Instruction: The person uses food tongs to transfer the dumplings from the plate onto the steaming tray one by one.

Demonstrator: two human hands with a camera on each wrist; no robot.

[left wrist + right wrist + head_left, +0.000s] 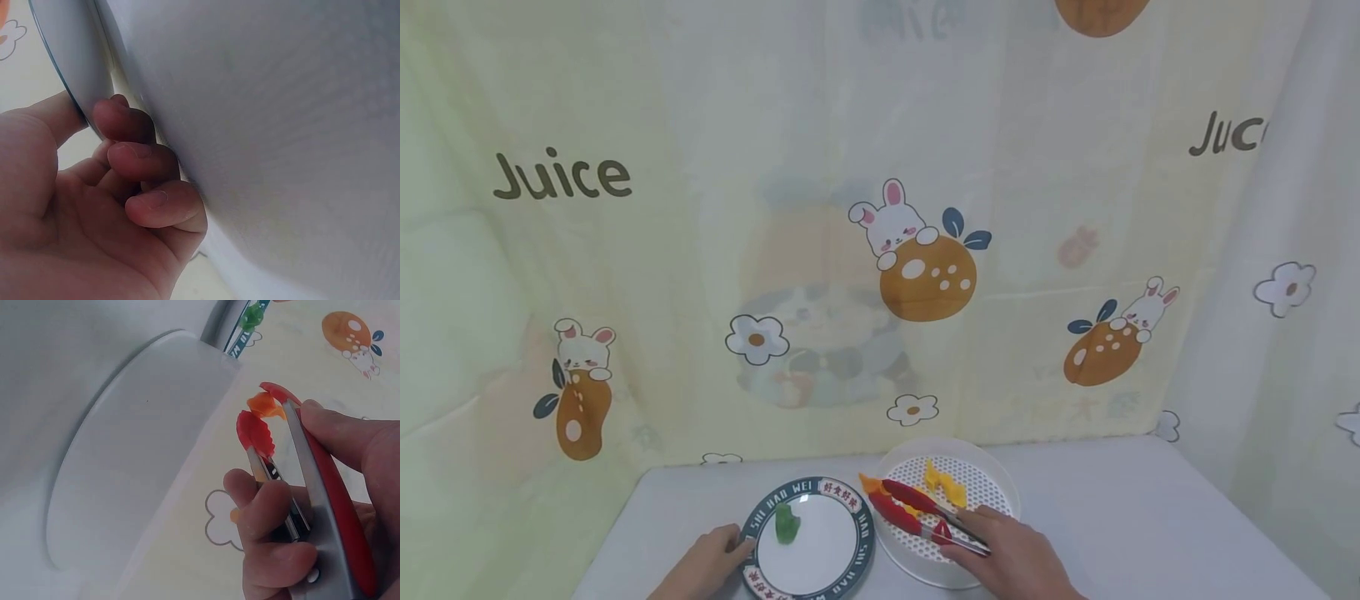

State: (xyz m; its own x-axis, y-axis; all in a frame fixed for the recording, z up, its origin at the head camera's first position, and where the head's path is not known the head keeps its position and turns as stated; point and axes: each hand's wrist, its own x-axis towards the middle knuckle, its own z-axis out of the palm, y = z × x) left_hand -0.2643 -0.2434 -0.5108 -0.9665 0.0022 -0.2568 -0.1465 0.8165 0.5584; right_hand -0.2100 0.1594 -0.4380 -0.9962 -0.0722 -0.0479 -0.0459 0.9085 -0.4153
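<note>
My left hand [707, 560] grips the left rim of a white plate [808, 554] with a dark lettered border, thumb over the edge and fingers curled below. On the plate lies a crumpled green piece [787, 524]. My right hand [1011, 550] holds a pair of red-tipped metal tongs [319, 481], thumb on one arm and fingers round the other. Between the tong tips is an orange piece [265, 405], held above the gap where the plate and a white perforated tray [1011, 500] meet. Several yellow pieces [953, 490] lie in the tray, and a red piece [942, 531] shows beside the tongs.
A white table [1120, 517] carries the plate and the round tray side by side. Behind it hangs a pale curtain [700, 250] printed with rabbits, oranges and flowers, and more fabric closes in the left and right sides.
</note>
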